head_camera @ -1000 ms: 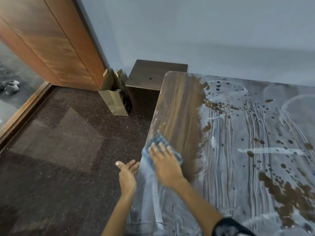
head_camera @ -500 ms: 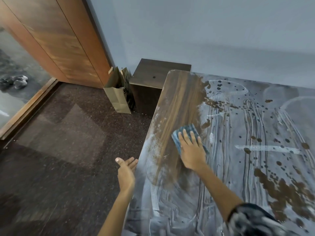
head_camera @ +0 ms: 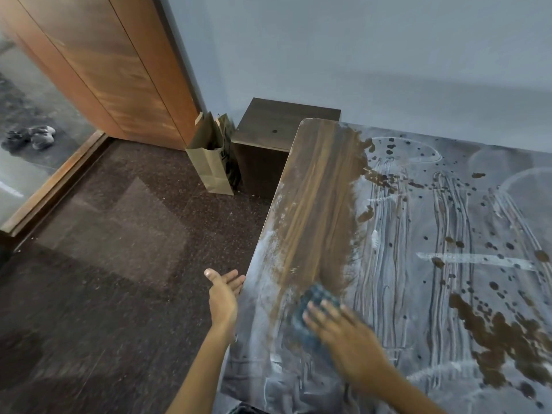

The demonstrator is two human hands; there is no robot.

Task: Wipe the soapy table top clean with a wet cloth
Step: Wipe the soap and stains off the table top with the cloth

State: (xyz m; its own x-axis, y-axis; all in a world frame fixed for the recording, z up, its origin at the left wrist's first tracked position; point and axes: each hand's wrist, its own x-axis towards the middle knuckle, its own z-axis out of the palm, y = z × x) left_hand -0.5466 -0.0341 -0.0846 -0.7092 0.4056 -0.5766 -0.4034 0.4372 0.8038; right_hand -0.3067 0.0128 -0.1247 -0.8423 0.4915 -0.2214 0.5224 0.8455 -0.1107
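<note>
The dark wooden table top (head_camera: pixel 316 186) has a wiped brown strip along its left side; the rest is coated in grey-white soap film (head_camera: pixel 448 234) with streaks and dark spots. My right hand (head_camera: pixel 343 333) presses flat on a blue cloth (head_camera: pixel 316 297) near the lower end of the wiped strip; hand and cloth are motion-blurred. My left hand (head_camera: pixel 222 291) hovers palm up, fingers apart, just off the table's left edge, holding nothing.
A brown paper bag (head_camera: pixel 209 156) stands on the dark speckled floor beside a low dark cabinet (head_camera: pixel 268 135) at the table's far left corner. A wooden door (head_camera: pixel 113 67) and a glass panel (head_camera: pixel 27 115) lie to the left; a blue-grey wall runs behind.
My right hand has dragged the cloth back toward me, down the wiped strip, after moving right and away half a second ago. My left hand has stayed by the edge.
</note>
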